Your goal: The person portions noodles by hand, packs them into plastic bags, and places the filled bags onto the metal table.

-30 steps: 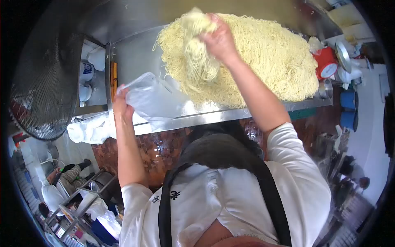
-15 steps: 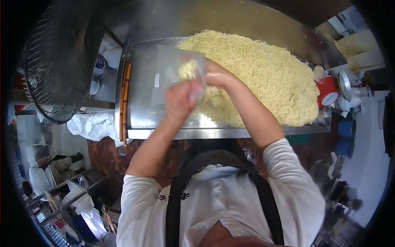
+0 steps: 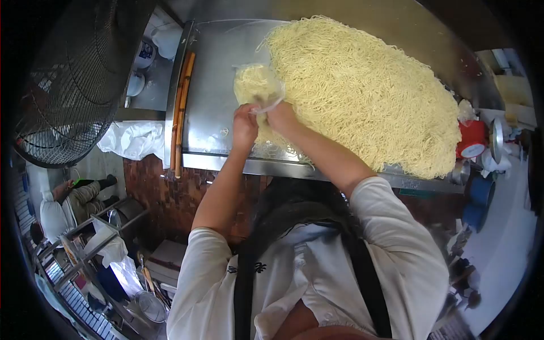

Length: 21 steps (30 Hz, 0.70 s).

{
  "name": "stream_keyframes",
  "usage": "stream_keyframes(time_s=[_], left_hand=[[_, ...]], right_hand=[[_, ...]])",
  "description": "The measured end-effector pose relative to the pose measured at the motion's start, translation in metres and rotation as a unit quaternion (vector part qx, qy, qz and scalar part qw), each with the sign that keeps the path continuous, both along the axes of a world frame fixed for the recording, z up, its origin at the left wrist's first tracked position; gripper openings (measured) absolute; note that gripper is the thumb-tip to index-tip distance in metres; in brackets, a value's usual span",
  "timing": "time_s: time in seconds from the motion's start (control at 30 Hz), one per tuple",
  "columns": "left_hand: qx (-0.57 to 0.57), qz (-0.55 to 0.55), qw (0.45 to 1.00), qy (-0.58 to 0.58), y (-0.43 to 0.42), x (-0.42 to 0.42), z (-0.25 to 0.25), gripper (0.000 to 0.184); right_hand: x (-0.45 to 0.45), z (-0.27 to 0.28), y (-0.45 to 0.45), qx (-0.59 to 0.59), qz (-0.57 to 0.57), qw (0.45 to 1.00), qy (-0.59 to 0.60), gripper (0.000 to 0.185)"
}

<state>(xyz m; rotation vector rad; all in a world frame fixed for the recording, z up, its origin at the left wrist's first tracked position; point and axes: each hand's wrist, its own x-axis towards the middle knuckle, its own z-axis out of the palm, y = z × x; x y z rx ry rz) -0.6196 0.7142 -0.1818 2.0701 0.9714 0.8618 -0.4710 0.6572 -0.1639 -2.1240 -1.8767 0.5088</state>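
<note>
A clear plastic bag point(image 3: 255, 82) bulging with pale yellow noodles rests on the metal worktop point(image 3: 212, 96). My left hand point(image 3: 245, 127) is closed on the near edge of the bag's mouth. Reaching in from the right, my right hand point(image 3: 280, 118) is at the bag's opening, its fingers partly inside and blurred behind plastic; whether they grip anything cannot be made out. A large heap of loose noodles point(image 3: 362, 90) spreads to the right of both hands, and some strands lie under my right wrist near the front edge.
Two bamboo poles point(image 3: 182, 113) lie along the worktop's left edge. A big wire-caged fan point(image 3: 68, 107) stands at the left, above white plastic sheeting point(image 3: 133, 140). Beyond the heap on the right is a red scale point(image 3: 472, 139). Another person point(image 3: 73, 207) is at the lower left.
The bag has gone from a blurred, lifted position to lying on the worktop, fuller with noodles. My right hand has shifted to its mouth. The whole view has also shifted.
</note>
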Motion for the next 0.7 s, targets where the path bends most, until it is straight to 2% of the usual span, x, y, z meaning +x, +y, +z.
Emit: stream_keyframes(time_s=[0.07, 0.1, 0.13, 0.17, 0.2, 0.27, 0.3, 0.33, 0.37, 0.47, 0.5, 0.53, 0.6, 0.67, 0.7], left_hand=[[-0.063, 0.018, 0.998, 0.021, -0.014, -0.001, 0.037, 0.008], [-0.089, 0.024, 0.995, 0.027, -0.019, 0.001, 0.053, 0.007], [-0.107, 0.008, 0.994, 0.018, -0.031, -0.001, 0.062, 0.01], [-0.107, 0.002, 0.994, 0.021, -0.032, 0.004, 0.065, 0.011], [-0.115, 0.001, 0.993, 0.027, -0.041, 0.005, 0.068, 0.013], [-0.16, -0.004, 0.987, 0.028, -0.043, 0.004, 0.062, 0.016], [-0.178, 0.011, 0.984, 0.018, -0.043, 0.002, 0.064, 0.016], [-0.192, 0.025, 0.981, 0.008, -0.037, 0.001, 0.069, 0.017], [-0.205, 0.045, 0.978, -0.007, -0.03, 0.003, 0.071, 0.017], [-0.173, -0.004, 0.98, 0.098, -0.037, 0.0, 0.029, 0.015], [-0.164, -0.028, 0.977, 0.132, -0.047, 0.001, 0.021, 0.015], [-0.095, -0.071, 0.988, 0.098, -0.06, 0.005, 0.021, 0.012], [-0.228, -0.121, 0.965, 0.041, -0.069, 0.018, 0.074, 0.01], [-0.328, -0.192, 0.925, -0.001, -0.057, 0.026, 0.107, 0.008], [-0.361, -0.192, 0.912, -0.01, -0.043, 0.025, 0.109, 0.011]], right_hand=[[0.016, 0.014, 0.04, -0.079, 0.015, 0.969, 0.234, 0.062], [0.016, 0.022, 0.049, -0.008, -0.033, 0.927, 0.373, 0.061], [0.02, 0.028, 0.062, 0.066, -0.077, 0.861, 0.499, 0.06], [0.019, 0.033, 0.067, 0.133, -0.12, 0.769, 0.613, 0.06], [0.017, 0.027, 0.071, 0.037, -0.155, 0.843, 0.514, 0.058], [0.019, 0.016, 0.081, -0.148, -0.209, 0.925, 0.28, 0.056], [0.017, 0.009, 0.056, -0.061, -0.127, 0.973, 0.185, 0.058], [0.013, -0.001, 0.014, 0.029, -0.043, 0.995, 0.084, 0.059], [0.008, -0.007, -0.013, 0.121, 0.047, 0.991, -0.024, 0.061], [-0.016, -0.02, -0.057, 0.116, -0.014, 0.98, -0.159, 0.061], [-0.014, -0.02, -0.047, 0.037, -0.03, 0.999, -0.019, 0.059], [0.001, -0.017, -0.008, -0.031, -0.041, 0.992, 0.115, 0.058], [0.0, 0.009, 0.021, -0.007, -0.079, 0.948, 0.307, 0.057], [-0.003, 0.047, 0.023, 0.183, -0.119, 0.892, 0.395, 0.058], [0.003, 0.044, 0.017, 0.095, -0.057, 0.924, 0.366, 0.056]])
